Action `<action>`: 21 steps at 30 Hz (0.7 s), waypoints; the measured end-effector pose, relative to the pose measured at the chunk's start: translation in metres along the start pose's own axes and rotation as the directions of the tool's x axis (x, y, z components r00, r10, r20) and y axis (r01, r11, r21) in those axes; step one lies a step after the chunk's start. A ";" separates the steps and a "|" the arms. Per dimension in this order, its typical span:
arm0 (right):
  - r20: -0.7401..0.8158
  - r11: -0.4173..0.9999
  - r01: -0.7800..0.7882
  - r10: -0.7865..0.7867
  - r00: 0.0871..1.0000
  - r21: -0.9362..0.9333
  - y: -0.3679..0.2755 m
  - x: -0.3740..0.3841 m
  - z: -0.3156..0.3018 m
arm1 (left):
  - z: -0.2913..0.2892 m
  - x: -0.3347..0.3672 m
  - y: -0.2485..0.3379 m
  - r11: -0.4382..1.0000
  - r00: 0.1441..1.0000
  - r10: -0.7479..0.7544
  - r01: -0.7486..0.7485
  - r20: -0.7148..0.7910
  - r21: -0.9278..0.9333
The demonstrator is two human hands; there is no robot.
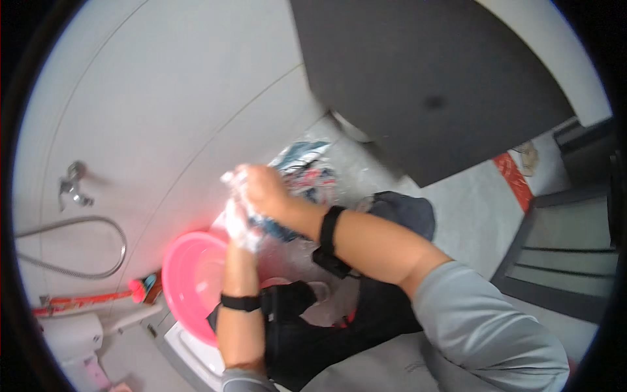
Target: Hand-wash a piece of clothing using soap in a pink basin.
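White suds cover my left hand point(238, 223), which is raised in front of me and blurred by motion. Right beside it, against its upper side, is my right hand point(262, 187), closed in a fist. A foamy white mass shows around the fingers of both hands; whether it is cloth or only lather I cannot make out. Below and behind the hands, wet patterned laundry point(312, 179) in blue, red and white lies on the floor. A pink basin point(175, 277) stands to the left of my left forearm.
A wall tap point(77, 189) and a metal hose point(121, 251) are on the left wall. Dark grey cloth point(408, 212) lies beyond my right forearm. A dark panel point(431, 85) rises at the back, and a grey-framed piece point(562, 248) stands at the right.
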State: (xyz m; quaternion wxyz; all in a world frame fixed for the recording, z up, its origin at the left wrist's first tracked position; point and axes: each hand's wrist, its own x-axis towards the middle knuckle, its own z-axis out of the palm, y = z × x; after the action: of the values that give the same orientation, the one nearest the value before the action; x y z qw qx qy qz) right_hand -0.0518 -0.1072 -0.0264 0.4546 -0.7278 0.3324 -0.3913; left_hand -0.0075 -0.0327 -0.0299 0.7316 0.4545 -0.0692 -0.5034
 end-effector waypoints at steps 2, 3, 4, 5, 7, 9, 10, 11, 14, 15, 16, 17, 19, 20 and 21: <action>0.156 0.976 -0.047 0.081 0.984 -0.210 -0.034 -0.007 -0.014 | 0.005 -0.010 0.017 1.000 0.975 0.014 -0.013 -0.222 0.008; 0.221 0.986 0.102 -0.071 0.973 -0.131 -0.047 -0.018 -0.010 | -0.019 -0.011 0.021 0.993 0.994 0.043 -0.054 -0.104 -0.109; 0.269 0.967 0.249 -0.228 0.936 -0.046 -0.059 -0.026 -0.007 | -0.042 -0.015 0.027 0.970 0.996 0.086 -0.080 0.018 -0.228; 0.270 0.969 0.243 -0.224 0.936 -0.040 -0.051 -0.022 -0.009 | -0.033 -0.017 0.029 0.972 0.996 0.084 -0.080 0.010 -0.223; 0.263 0.977 0.148 -0.103 0.959 -0.155 -0.035 -0.005 -0.012 | -0.010 -0.016 0.031 0.974 0.999 0.003 0.009 0.052 -0.228; 0.213 0.988 -0.004 0.037 0.976 -0.151 -0.036 0.002 -0.015 | 0.005 -0.010 0.033 0.993 0.991 -0.039 0.025 -0.126 -0.114; 0.158 0.977 -0.156 0.179 0.971 -0.146 -0.038 0.005 -0.014 | 0.008 -0.006 0.035 0.998 0.953 -0.064 0.065 -0.297 -0.007; 0.183 0.978 0.070 -0.034 0.982 -0.197 -0.043 -0.010 -0.003 | -0.007 -0.005 0.036 0.992 0.979 0.075 -0.092 -0.188 -0.086; 0.256 0.923 0.385 -0.373 0.892 0.002 -0.040 -0.026 -0.002 | -0.020 -0.014 0.061 0.952 0.866 -0.006 0.158 0.500 -0.262; 0.293 0.944 0.291 -0.238 0.926 -0.154 -0.022 -0.014 -0.006 | 0.007 -0.021 0.053 0.966 0.985 -0.171 0.161 -0.034 -0.203; 0.294 0.946 0.291 -0.240 0.925 -0.142 -0.024 -0.007 -0.003 | 0.019 -0.022 0.050 0.986 0.968 -0.128 0.101 -0.216 -0.132; 0.244 0.980 0.070 -0.024 0.969 -0.184 -0.026 0.002 -0.004 | 0.029 -0.024 0.045 0.999 0.943 -0.025 0.033 -0.331 0.018; 0.158 0.998 0.049 -0.042 0.987 -0.040 -0.045 -0.012 0.008 | -0.016 -0.014 0.044 0.991 0.997 0.052 -0.045 0.056 -0.125; 0.233 0.961 0.276 -0.263 0.936 -0.025 -0.056 -0.024 0.017 | -0.065 -0.006 0.053 0.923 0.839 0.148 0.073 0.524 -0.379; 0.240 0.929 0.369 -0.363 0.901 0.022 -0.054 -0.020 0.012 | -0.073 -0.008 0.057 0.953 0.938 -0.092 0.181 0.334 -0.245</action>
State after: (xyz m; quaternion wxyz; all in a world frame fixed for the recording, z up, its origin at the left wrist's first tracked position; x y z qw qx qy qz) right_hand -0.0438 -0.0654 0.0142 0.4010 -0.8245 0.1374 -0.3749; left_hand 0.0679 0.0221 -0.0270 0.7291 0.2664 -0.0846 -0.6248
